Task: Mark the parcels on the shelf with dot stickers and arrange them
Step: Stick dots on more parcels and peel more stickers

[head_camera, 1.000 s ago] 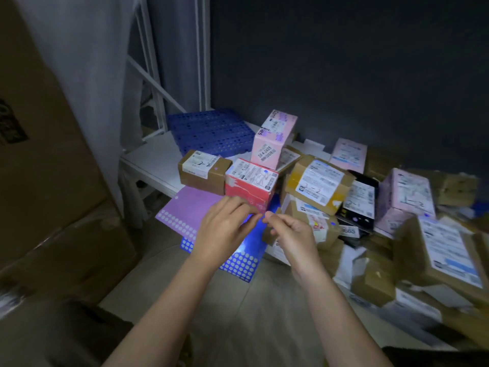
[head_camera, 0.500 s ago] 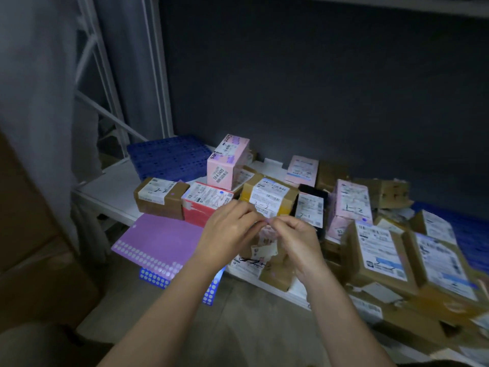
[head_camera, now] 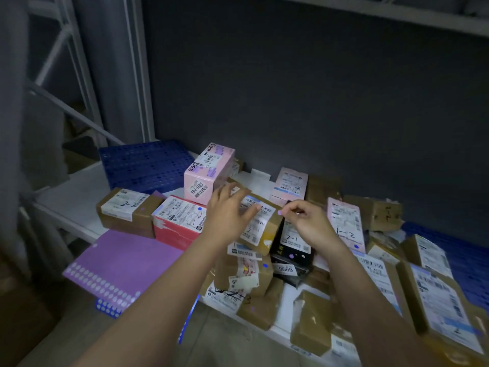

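— Near the shelf's (head_camera: 79,202) front edge, toward its left end, our right hand (head_camera: 308,223) pinches a small purple dot sticker (head_camera: 279,212) at its fingertips, closed on nothing else.

— And our left hand (head_camera: 229,210)?

— Spread open, fingers resting on the white label of the brown cardboard parcel with the yellow end (head_camera: 260,225). That parcel lies directly left of the sticker, just beside it, its long axis running from the back left toward the front edge.

— So our right hand is nearer with the dot, we judge?

— Yes; a short move leftward. The purple sticker sheet (head_camera: 124,263) overhangs the front edge, left of both arms.
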